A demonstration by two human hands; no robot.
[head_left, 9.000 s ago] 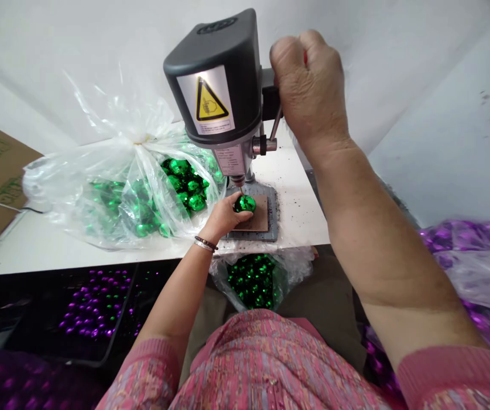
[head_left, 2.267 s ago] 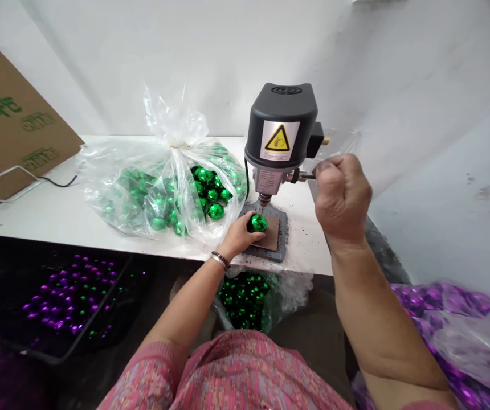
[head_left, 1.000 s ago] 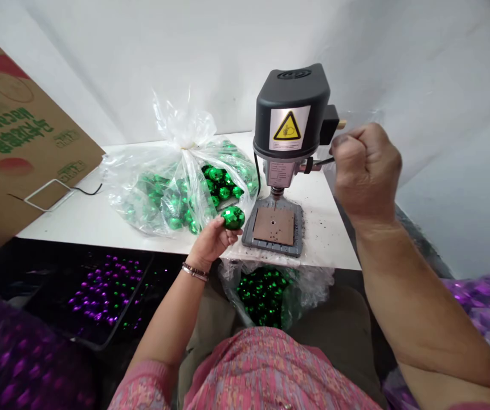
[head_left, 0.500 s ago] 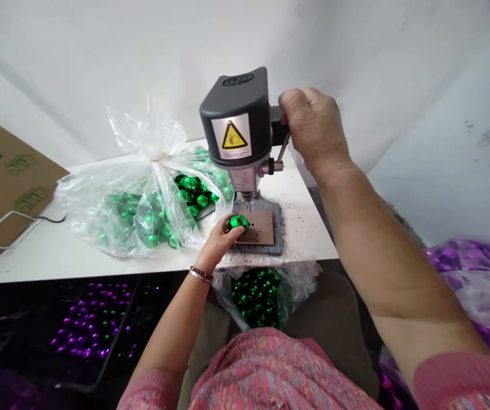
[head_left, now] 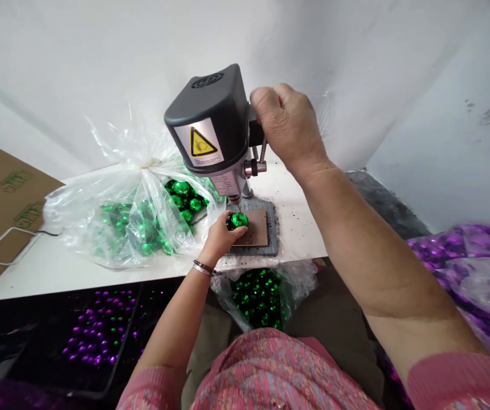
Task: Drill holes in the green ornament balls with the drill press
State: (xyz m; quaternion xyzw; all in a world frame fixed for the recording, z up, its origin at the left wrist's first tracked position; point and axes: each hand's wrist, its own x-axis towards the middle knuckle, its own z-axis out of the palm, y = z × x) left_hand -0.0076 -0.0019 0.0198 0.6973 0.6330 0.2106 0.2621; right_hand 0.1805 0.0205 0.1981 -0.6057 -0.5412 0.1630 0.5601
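A shiny green mirror-faceted ball (head_left: 240,220) is pinched in my left hand (head_left: 220,234), thumb in front and fingers behind. The ball sits over the brown board (head_left: 258,232) on the grey base (head_left: 272,242) of a small bench drill press (head_left: 213,122). Directly above the ball is the thin drill bit (head_left: 239,206); whether it touches I cannot tell. At the right side of the press head, my right hand (head_left: 290,122) is closed round the upper end of a metal feed lever (head_left: 264,151). My palm hides most of that grip.
Left of the press lies a tied clear plastic bag (head_left: 95,222) of green balls. An open bag (head_left: 257,296) of green balls is below the table edge (head_left: 159,274). A cardboard box (head_left: 5,210) stands left; purple balls (head_left: 450,245) are bagged at right. Dark shavings surround the base.
My left hand has brought the green ball under the drill bit, covering the hole in the board. My right hand stays on the lever. The whole view has turned slightly.
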